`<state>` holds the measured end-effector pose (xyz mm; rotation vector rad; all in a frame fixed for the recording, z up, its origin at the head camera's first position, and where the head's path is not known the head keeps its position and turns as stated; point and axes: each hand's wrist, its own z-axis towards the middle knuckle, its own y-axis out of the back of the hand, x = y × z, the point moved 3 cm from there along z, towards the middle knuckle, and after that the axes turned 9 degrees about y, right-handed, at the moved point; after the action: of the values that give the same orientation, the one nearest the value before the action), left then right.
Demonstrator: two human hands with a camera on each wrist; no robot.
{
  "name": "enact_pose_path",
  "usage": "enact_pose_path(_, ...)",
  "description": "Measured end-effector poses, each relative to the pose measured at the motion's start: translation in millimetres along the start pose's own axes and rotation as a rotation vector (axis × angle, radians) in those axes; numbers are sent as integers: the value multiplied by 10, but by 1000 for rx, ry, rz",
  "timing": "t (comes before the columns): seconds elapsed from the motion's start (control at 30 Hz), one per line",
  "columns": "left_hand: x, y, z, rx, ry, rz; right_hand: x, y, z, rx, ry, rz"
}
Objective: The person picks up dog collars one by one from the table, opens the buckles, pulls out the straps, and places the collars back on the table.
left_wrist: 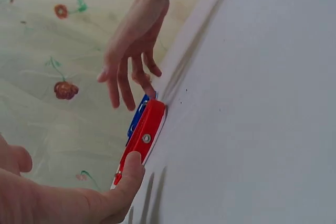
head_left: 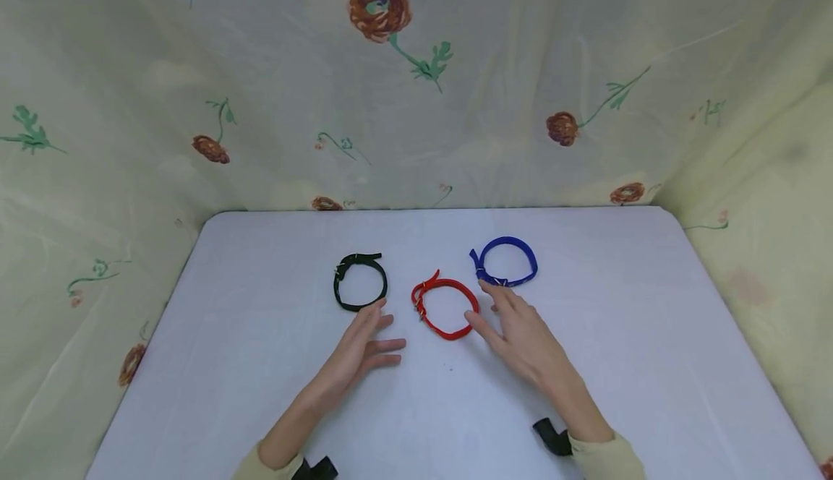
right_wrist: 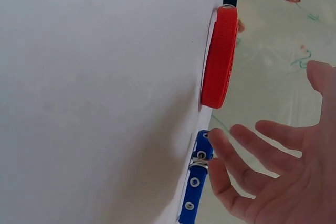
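Observation:
Three buckled collars lie as loops on the white table. My left hand (head_left: 358, 350) is nearest the black collar (head_left: 337, 288), fingers extended, fingertips overlapping its lower edge in the head view. In the middle sits the red collar (head_left: 451, 335), its metal eyelet showing in the left wrist view. My right hand (head_left: 523, 335) has its fingers spread, thumb by the red collar and fingertips by the blue collar (head_left: 534, 262). Eyelets and a metal buckle show on the blue collar (right_wrist: 195, 182) in the right wrist view. Neither hand grips anything; whether the fingertips touch the collars I cannot tell.
The white table (head_left: 228, 350) has a far edge against a pale curtain (head_left: 488, 133) with brown flowers and green leaves. Curtain fabric also hangs at both sides. Black camera mounts (head_left: 552, 436) sit at the wrists.

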<state>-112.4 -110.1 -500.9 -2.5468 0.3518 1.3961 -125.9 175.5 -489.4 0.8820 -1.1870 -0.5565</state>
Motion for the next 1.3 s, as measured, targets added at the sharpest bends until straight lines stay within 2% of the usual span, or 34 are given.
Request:
enact_pose_path(0.17,-21,-33,62,41,30,-161,23,-24,85,42,-11,-9)
enact_pose_path(0.5,-74,-41,177,68,66,-280,38,-95,265,57,-32,15)
enact_pose_path(0.97,-140,-109,326,85,114,-351,72,-152,405,-48,6,-41)
enact_pose_path(1.3,-127,-137,382,75,106,-382,101,-193,443,-23,1,-66)
